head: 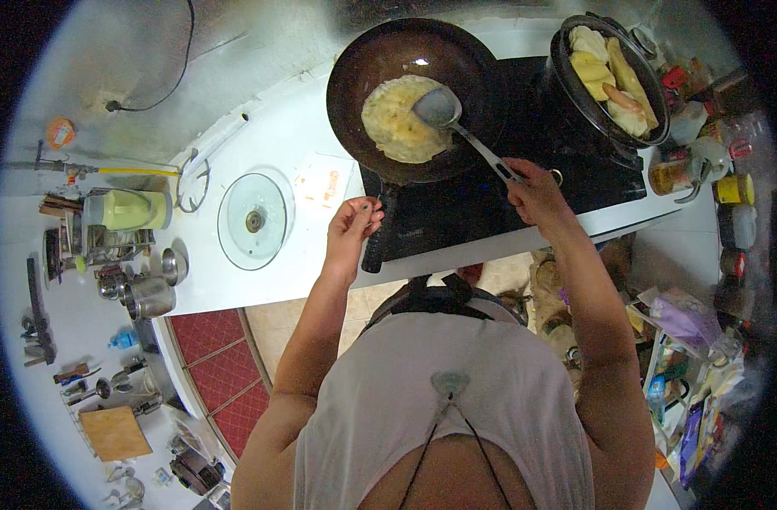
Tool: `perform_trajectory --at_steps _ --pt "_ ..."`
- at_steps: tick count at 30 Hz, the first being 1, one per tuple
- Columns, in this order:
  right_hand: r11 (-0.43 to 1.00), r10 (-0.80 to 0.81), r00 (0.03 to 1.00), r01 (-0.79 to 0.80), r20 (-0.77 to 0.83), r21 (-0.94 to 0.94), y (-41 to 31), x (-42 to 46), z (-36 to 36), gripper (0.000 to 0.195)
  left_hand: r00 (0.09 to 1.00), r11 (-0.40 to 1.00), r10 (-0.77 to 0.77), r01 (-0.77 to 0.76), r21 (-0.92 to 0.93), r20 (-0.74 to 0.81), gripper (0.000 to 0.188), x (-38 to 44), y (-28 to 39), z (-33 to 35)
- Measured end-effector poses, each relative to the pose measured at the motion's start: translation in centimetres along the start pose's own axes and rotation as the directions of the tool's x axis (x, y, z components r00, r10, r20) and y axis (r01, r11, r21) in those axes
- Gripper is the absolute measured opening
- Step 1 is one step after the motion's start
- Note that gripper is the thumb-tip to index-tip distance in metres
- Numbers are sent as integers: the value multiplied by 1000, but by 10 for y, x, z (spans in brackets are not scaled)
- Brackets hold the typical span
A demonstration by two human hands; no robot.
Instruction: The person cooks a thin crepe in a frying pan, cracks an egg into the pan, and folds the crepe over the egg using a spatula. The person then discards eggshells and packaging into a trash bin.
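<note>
My right hand [538, 191] grips the end of a metal ladle's handle [481, 148]. Its bowl [438, 107], underside up, rests on or just over the right part of a pale yellow pancake [401, 121]. The pancake lies inside a dark wok [350, 83] on a black cooktop [439, 223]. Beside the wok's black handle [374, 245], on its left, is my left hand [355, 226]. Its fingers are curled in with the thumb against them, and I see nothing held there.
A glass lid [242, 207] lies on the white counter [203, 268] to the left. Back right stands a black pot [557, 83] holding pale and yellow food pieces [595, 73]. Bottles and jars [735, 189] line the right side. A green-lidded blender jug [130, 209] and metal pots [149, 298] are far left.
</note>
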State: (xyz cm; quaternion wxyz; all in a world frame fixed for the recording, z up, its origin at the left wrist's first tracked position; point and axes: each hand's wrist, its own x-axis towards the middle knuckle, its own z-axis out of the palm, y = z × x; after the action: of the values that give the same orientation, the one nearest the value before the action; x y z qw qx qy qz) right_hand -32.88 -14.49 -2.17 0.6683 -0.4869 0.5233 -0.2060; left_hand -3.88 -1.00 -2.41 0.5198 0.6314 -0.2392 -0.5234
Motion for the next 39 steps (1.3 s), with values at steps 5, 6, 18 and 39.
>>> perform_trajectory --at_steps 5,6,18,39 --pt "998 4 1000 -5 26 55 -4 1 14 45 999 1000 -9 9 -17 -32 21 -3 -1 5" --pt "997 17 999 -19 35 72 2 5 18 46 1000 1000 -4 3 -21 -24 21 -4 0 8" --pt "995 65 997 -67 33 78 12 13 22 44 995 998 54 -57 -25 -89 22 -18 -16 15" --pt "995 98 986 -98 -134 2 125 -57 14 49 998 760 -41 60 -647 44 67 -7 4 -50"
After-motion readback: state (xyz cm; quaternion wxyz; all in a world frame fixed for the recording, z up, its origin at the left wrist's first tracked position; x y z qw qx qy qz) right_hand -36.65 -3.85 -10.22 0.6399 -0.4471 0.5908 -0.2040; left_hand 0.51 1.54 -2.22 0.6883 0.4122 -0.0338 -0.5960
